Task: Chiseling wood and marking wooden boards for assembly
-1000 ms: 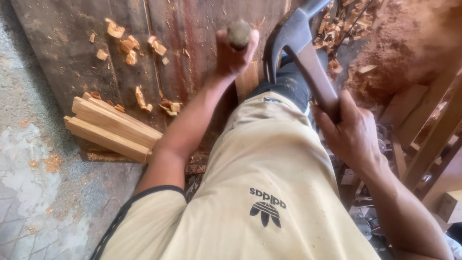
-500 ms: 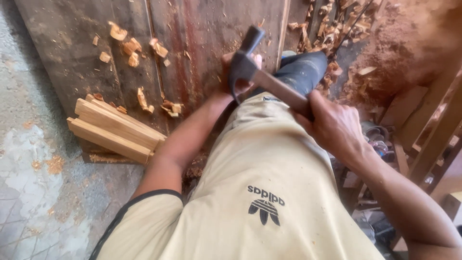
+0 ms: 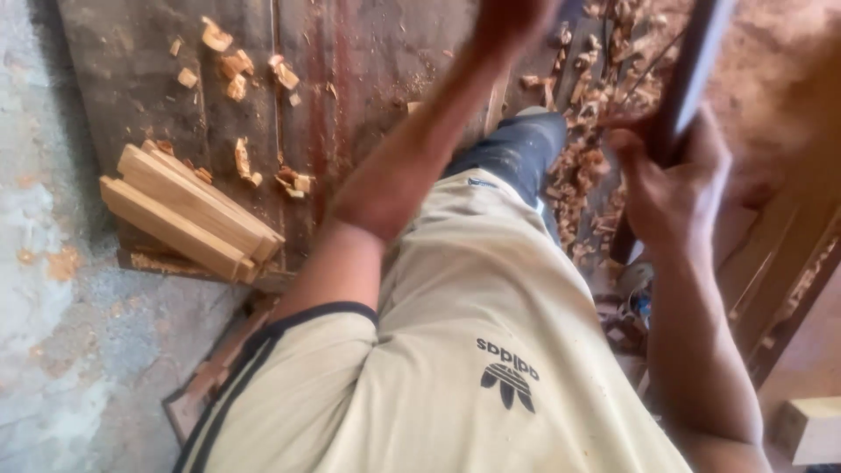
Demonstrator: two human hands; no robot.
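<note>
Dark wooden tool handle (image 3: 688, 79) stands nearly upright, blurred, head out of view.

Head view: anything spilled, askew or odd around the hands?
Wood chips lie scattered over the dark board, and shavings are heaped beside the dark trouser leg. The stacked wooden sticks overhang the board's lower edge at a slant. The right hand grips a dark handle; the left hand is motion-blurred at the top edge.
</note>
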